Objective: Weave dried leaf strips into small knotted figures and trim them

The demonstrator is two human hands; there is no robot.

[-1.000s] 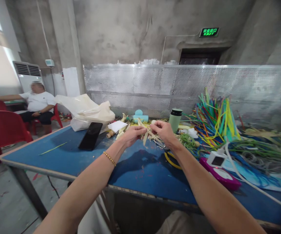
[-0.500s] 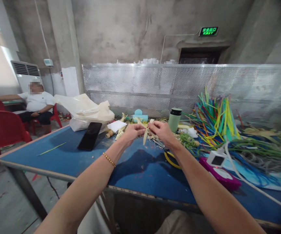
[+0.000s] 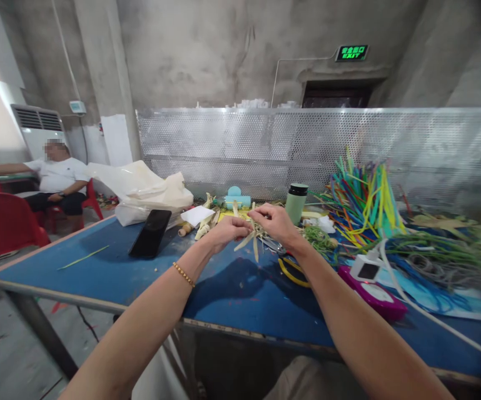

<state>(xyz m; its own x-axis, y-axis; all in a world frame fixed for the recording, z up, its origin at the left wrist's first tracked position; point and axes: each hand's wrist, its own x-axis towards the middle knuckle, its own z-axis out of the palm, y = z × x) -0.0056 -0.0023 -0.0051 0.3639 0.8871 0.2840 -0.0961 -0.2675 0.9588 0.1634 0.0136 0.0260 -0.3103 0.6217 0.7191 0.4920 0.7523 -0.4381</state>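
Note:
Both hands meet over the far middle of the blue table (image 3: 119, 266). My left hand (image 3: 227, 229) is closed on pale straw-coloured leaf strips (image 3: 252, 243), and a bead bracelet sits on its wrist. Just to the right, my right hand (image 3: 277, 221) pinches the same bundle from above. Loose strip ends hang down between the two hands toward the tabletop. More pale strips lie on the table behind the hands.
A black phone (image 3: 150, 233) lies to the left, near a cream bag (image 3: 149, 189). A green flask (image 3: 296, 204), yellow-handled scissors (image 3: 290, 269), coloured strips (image 3: 361, 194), a purple device (image 3: 374, 294) and white cable are at right. A person sits on a red chair at far left.
My hands have stayed together on the strips while working them; the hanging strip ends now splay lower and wider. The view has shifted slightly.

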